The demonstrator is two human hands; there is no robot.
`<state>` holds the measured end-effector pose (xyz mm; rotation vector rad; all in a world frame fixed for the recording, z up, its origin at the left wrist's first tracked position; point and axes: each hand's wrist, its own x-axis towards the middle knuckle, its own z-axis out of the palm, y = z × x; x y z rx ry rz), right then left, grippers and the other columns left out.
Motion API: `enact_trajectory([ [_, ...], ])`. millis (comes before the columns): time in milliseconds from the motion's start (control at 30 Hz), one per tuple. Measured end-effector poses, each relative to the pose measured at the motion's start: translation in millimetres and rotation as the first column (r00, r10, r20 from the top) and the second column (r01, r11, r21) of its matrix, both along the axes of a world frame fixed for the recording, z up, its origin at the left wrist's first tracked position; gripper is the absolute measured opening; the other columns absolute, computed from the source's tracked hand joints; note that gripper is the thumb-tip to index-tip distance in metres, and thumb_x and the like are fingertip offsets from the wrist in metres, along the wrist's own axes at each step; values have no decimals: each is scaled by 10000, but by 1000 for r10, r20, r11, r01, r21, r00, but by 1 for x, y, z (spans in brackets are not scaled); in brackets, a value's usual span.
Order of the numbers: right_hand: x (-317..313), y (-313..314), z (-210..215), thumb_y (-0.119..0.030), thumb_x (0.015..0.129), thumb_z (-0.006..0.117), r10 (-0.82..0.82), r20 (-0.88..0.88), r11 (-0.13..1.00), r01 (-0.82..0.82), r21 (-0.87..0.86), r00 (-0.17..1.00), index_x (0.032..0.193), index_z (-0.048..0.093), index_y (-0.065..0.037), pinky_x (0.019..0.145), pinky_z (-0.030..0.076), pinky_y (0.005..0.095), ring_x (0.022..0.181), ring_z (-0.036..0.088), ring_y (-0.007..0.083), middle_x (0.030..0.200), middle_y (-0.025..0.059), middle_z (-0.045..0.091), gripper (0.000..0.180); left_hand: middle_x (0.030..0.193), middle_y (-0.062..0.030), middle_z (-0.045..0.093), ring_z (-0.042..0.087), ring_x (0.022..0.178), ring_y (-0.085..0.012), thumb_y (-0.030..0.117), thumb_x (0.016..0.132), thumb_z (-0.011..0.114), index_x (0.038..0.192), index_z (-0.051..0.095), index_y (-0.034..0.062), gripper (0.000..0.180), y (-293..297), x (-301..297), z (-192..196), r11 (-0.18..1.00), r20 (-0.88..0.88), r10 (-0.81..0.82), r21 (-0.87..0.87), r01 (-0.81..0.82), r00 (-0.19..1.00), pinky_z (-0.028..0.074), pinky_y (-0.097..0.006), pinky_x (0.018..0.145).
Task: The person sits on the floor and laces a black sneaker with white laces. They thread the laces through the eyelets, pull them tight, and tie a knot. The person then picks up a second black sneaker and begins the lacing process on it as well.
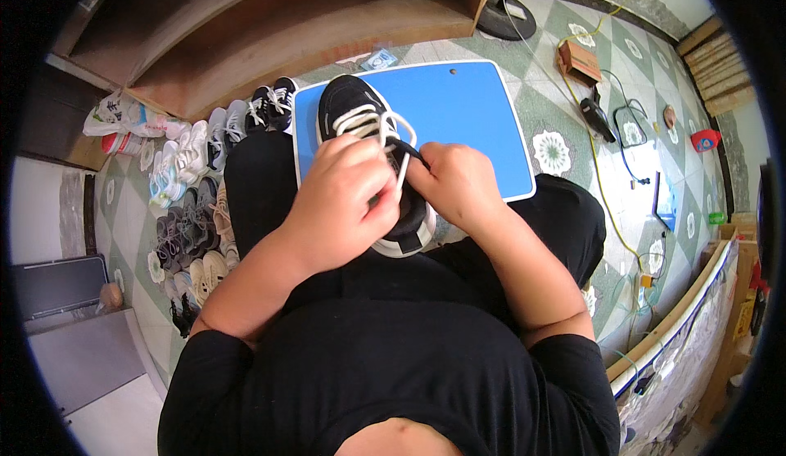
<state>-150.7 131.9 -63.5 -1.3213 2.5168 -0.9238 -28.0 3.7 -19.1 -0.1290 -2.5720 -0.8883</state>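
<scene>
Pinching white lace point(403, 169) w/ both hands over black sneaker point(372, 157) on blue board point(467, 120) across my lap; L hand point(340, 206) closed on lace at tongue, R hand point(458, 186) clamped on other strand. IMO keep tension even both sides; don't let shoe slide toward row of shoes point(192, 202) on floor.

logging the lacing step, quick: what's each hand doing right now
Left hand: closed on the black shoe, over its white laces.
Right hand: closed, pinching a lace.
</scene>
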Motion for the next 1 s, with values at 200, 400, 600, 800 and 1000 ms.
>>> enact_trajectory([
  [200,0,-2,4,-303,803,587,-7,53,1000,7,-2,999,657,596,-14,552,451,439,595,570,385,612,204,564,324,703,-87,528,522,712,-271,80,713,632,682,566,38,84,-20,5,5,995,140,-7,95,-7,990,412,-368,668],
  [400,0,-3,1,-323,800,562,6,11,1000,-6,7,1000,647,640,-32,574,490,443,593,601,375,611,197,591,338,735,-91,559,538,758,-300,107,741,646,714,611,34,86,-10,-17,-13,969,29,133,-212,-124,991,409,-398,702],
  [600,2,-2,0,-325,807,562,-3,-3,1000,4,15,1000,636,623,-31,560,483,450,588,595,379,610,194,589,346,744,-91,532,524,781,-299,94,745,611,705,549,47,87,-6,-13,-17,987,11,65,-150,-62,998,377,-388,754],
  [800,-2,-2,-3,-315,837,533,-40,-25,999,41,31,999,629,607,-31,578,480,461,611,593,389,628,200,591,360,697,-90,451,453,674,-295,105,725,590,681,506,67,103,18,11,6,968,-40,-245,51,247,969,365,-383,674],
  [1000,1,-4,-3,-301,844,518,-25,-19,999,26,36,1000,642,606,-27,599,474,473,632,592,390,651,210,594,352,714,-54,468,466,695,-264,85,703,599,677,518,92,85,26,22,9,920,-49,-366,133,369,929,375,-371,674],
])
